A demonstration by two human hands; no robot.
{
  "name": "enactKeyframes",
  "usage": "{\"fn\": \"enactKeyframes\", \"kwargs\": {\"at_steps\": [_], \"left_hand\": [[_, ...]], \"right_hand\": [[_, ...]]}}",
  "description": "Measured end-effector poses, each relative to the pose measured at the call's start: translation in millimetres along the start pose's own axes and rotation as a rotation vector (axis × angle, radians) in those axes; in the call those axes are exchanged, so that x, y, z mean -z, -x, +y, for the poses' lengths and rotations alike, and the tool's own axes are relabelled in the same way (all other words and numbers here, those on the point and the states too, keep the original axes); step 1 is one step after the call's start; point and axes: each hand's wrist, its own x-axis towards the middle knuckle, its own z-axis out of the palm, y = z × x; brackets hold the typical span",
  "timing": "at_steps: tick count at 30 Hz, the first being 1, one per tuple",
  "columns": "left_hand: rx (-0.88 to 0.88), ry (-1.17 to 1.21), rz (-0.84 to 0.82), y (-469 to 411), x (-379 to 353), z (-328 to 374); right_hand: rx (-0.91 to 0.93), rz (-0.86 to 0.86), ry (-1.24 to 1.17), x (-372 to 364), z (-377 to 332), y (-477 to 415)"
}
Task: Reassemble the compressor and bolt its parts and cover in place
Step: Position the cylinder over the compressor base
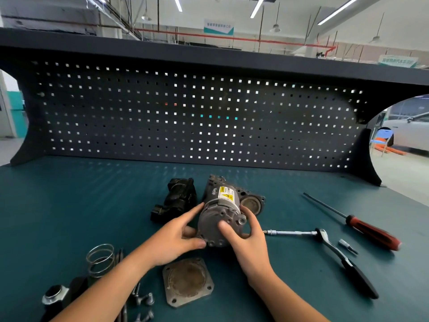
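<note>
I've L grip (pixel 176 238) & R grip (pixel 249 238) both clasping compressor (pixel 219 217). Cover plate (pixel 188 281) lies on surface (pixel 69 205), nearer me.

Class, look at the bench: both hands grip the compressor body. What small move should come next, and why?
Probably hold the compressor body with the left hand alone and reach the right hand down for the square cover plate: it lies loose on the bench, the bolts beside it, and the ratchet lies untouched.
</note>
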Motion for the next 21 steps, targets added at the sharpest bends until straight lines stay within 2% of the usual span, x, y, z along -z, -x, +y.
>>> {"fn": "enactKeyframes", "kwargs": {"at_steps": [11,21], "left_hand": [[-0.057,-0.298,-0.01,-0.3,-3.0,-1.7],[-0.085,-0.233,0.033,-2.5,-5.6,-11.2]], "right_hand": [[0.022,0.036,-0.004,0.9,0.8,-3.7],[0.01,0.007,0.114,1.3,-1.2,-1.9]]}}
